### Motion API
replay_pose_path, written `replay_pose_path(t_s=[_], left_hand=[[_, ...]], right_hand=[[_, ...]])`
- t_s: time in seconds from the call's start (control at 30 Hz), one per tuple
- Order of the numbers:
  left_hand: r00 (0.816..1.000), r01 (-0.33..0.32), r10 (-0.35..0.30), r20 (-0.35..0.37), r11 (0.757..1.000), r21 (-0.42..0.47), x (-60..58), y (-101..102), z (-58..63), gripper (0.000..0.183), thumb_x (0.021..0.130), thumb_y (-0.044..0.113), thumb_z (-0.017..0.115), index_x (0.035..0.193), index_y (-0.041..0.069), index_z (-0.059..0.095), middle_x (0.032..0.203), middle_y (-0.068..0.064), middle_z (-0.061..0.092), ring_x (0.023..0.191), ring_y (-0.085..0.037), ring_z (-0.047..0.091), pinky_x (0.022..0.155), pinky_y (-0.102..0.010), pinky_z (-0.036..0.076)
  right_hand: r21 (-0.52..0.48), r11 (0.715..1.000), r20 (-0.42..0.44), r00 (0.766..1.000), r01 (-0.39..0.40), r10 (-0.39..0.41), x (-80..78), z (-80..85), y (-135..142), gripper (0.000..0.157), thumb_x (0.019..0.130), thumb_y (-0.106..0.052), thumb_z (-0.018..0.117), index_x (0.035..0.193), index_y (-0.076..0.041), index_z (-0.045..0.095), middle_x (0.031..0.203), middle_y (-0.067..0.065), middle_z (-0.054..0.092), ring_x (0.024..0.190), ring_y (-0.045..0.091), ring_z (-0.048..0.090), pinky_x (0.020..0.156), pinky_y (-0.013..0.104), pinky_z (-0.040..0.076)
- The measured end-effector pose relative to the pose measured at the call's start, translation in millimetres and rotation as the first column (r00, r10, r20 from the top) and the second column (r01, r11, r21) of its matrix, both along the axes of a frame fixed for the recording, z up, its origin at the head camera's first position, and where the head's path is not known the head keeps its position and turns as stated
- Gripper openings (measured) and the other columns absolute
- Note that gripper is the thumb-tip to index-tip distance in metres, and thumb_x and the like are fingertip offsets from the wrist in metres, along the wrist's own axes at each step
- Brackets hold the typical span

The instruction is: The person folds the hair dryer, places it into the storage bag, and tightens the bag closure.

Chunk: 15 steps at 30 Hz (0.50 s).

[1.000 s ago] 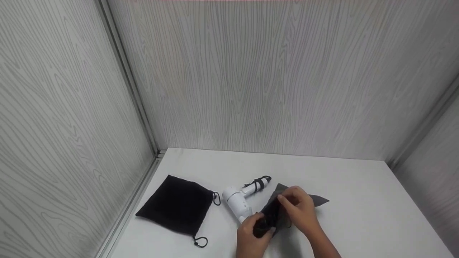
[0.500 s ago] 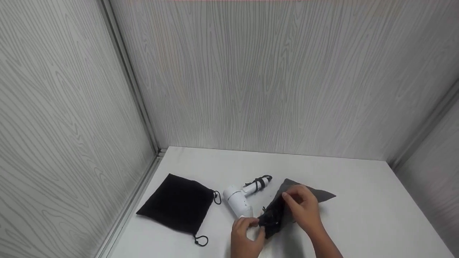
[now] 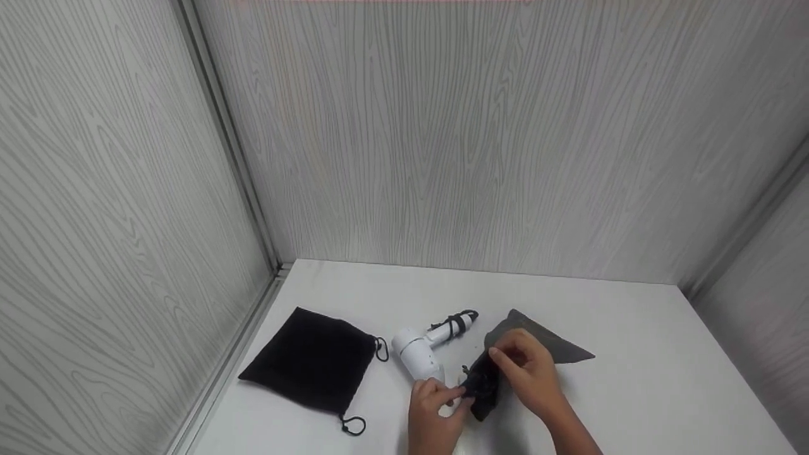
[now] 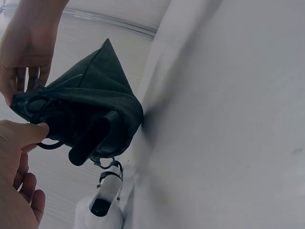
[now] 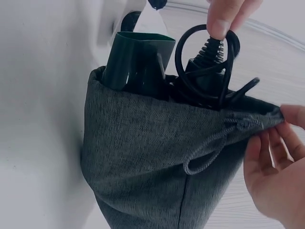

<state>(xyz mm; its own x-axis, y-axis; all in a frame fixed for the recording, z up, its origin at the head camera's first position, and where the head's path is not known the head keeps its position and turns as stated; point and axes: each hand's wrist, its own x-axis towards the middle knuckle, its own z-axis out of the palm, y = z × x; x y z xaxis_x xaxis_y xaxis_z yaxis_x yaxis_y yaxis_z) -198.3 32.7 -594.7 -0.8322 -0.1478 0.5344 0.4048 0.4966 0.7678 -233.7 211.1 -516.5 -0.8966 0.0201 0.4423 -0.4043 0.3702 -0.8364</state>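
A grey drawstring pouch [image 5: 138,129] stands partly around a dark green hair dryer [image 5: 138,62]. The dryer's flat nozzle and its coiled black cord [image 5: 181,62] stick out of the mouth. My left hand [image 3: 436,414] pinches the cord end of the dryer, the thumb on the ribbed cord sleeve [image 5: 212,50]. Pinched between the thumb and fingers of my right hand [image 3: 531,373] is one corner of the pouch's rim. A drawstring loop [image 5: 205,164] hangs beside that corner. Deeper parts of the dryer are hidden by the cloth.
Just left of the pouch lies a white hair dryer [image 3: 418,357], its black cord wound round the handle. Farther left, a black drawstring bag [image 3: 313,363] lies flat on the white table [image 3: 651,366]. Wood-patterned panels [image 3: 474,139] enclose the back and sides.
My left hand has shifted its hold from around the dark dryer to a pinch at its cord end. The pouch has spread out to the right, and more of its grey cloth shows.
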Motion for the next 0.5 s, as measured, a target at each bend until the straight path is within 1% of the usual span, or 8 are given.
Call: replay_pose_path(t_s=[0.1, 0.17, 0.27, 0.33, 0.4, 0.5], left_hand=[[0.999, 0.039, -0.040, 0.034, 0.999, 0.021, 0.7, -0.1, 4.7, 0.021, 0.071, 0.010, 0.097, 0.085, 0.022, 0.086, 0.071, 0.008, 0.053, 0.079, 0.000, 0.039, 0.069, -0.020, 0.041], [0.996, 0.074, -0.076, 0.052, 0.997, 0.035, 1.0, 0.8, 6.8, 0.019, 0.072, 0.012, 0.097, 0.084, 0.022, 0.086, 0.071, 0.008, 0.054, 0.079, 0.001, 0.040, 0.069, -0.018, 0.041], [0.992, 0.121, -0.122, 0.037, 0.992, 0.037, 0.8, 2.2, 7.8, 0.016, 0.074, 0.016, 0.096, 0.083, 0.023, 0.085, 0.073, 0.008, 0.056, 0.080, 0.001, 0.043, 0.070, -0.018, 0.042], [0.991, 0.132, -0.132, 0.007, 0.991, 0.030, 0.4, 2.4, 6.5, 0.016, 0.073, 0.017, 0.097, 0.082, 0.023, 0.084, 0.074, 0.008, 0.058, 0.079, 0.001, 0.045, 0.071, -0.019, 0.044], [0.991, 0.131, -0.131, -0.012, 0.991, 0.029, 0.2, 1.7, 4.8, 0.017, 0.073, 0.018, 0.097, 0.080, 0.023, 0.083, 0.075, 0.008, 0.059, 0.080, 0.000, 0.047, 0.072, -0.020, 0.045], [0.992, 0.126, -0.127, 0.005, 0.991, 0.049, -0.3, -0.3, 3.3, 0.020, 0.071, 0.018, 0.098, 0.079, 0.025, 0.082, 0.081, 0.011, 0.059, 0.083, 0.000, 0.050, 0.076, -0.022, 0.050]], right_hand=[[0.015, 0.999, 0.018, 0.999, -0.046, 0.045, 2.2, 1.2, 1.2, 0.022, 0.094, -0.004, 0.079, 0.087, -0.022, 0.070, 0.097, -0.001, 0.067, 0.085, 0.012, 0.067, 0.076, 0.023, 0.059], [0.017, 0.997, 0.026, 0.997, -0.074, 0.073, 3.2, 2.1, 1.6, 0.021, 0.094, -0.004, 0.078, 0.087, -0.022, 0.070, 0.096, 0.002, 0.068, 0.085, 0.013, 0.067, 0.076, 0.023, 0.059], [0.024, 0.993, 0.035, 0.992, -0.118, 0.118, 5.0, 3.5, 2.3, 0.020, 0.095, -0.004, 0.077, 0.088, -0.022, 0.070, 0.098, 0.008, 0.068, 0.085, 0.012, 0.067, 0.075, 0.024, 0.059], [0.039, 0.987, 0.038, 0.988, -0.154, 0.152, 6.8, 4.6, 3.0, 0.020, 0.096, -0.004, 0.076, 0.089, -0.021, 0.069, 0.098, 0.010, 0.067, 0.085, 0.013, 0.066, 0.074, 0.025, 0.059], [0.066, 0.979, 0.039, 0.981, -0.191, 0.189, 8.9, 5.6, 4.2, 0.018, 0.097, -0.005, 0.076, 0.091, -0.021, 0.069, 0.098, 0.008, 0.067, 0.085, 0.013, 0.066, 0.074, 0.026, 0.060], [0.091, 0.965, 0.037, 0.969, -0.248, 0.245, 11.6, 6.9, 6.6, 0.015, 0.099, -0.006, 0.074, 0.094, -0.019, 0.069, 0.099, 0.005, 0.066, 0.086, 0.013, 0.065, 0.075, 0.028, 0.061]])
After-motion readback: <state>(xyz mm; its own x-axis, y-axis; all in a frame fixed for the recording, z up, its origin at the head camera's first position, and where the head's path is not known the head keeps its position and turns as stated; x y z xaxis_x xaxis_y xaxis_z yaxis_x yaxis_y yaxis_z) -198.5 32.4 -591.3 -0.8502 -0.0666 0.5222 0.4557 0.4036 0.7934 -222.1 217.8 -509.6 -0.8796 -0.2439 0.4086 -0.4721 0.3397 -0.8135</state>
